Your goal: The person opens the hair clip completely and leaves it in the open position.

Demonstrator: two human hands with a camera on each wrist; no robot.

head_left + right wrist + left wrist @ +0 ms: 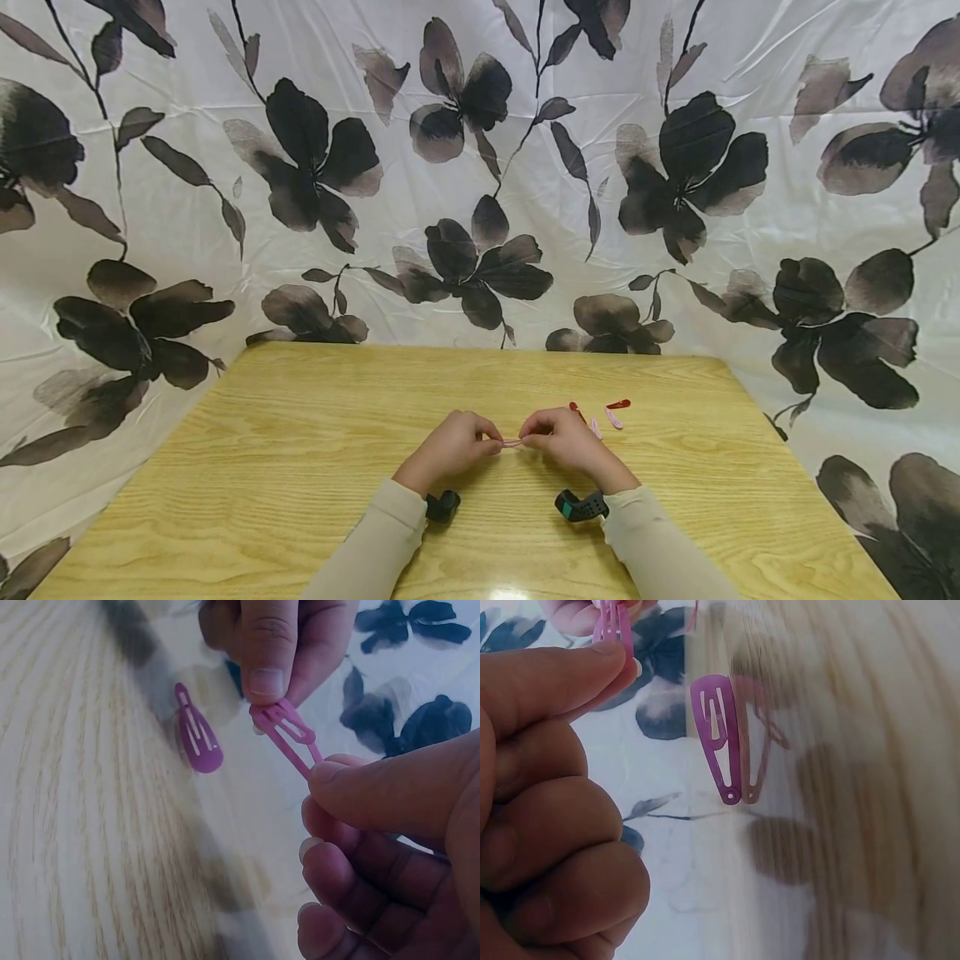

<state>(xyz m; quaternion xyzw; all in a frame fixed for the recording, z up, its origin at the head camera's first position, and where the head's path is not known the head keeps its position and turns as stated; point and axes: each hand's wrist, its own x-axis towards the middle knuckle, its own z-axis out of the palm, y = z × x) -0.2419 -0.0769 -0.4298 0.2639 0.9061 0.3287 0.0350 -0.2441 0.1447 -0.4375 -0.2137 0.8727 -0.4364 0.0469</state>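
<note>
Between the two hands, a pink snap hair clip (512, 443) is stretched level just above the table. The left hand (453, 448) pinches the clip's wide end with thumb and finger, as the right wrist view shows. At its narrow end, the right hand (566, 442) grips it between thumb and index finger. Its other fingers (326, 877) are loosely bent. The clip's slotted frame (281, 739) shows between the fingertips; whether it is snapped open I cannot tell. Another pink hair clip (718, 739) lies flat on the table near the hands.
Beyond the right hand lie a red clip (618, 404), a pink clip (614, 418), and a second red clip (576, 408) and pink clip (596, 428) close to the knuckles. The wooden table (300, 417) meets a floral cloth (465, 183) at its back edge.
</note>
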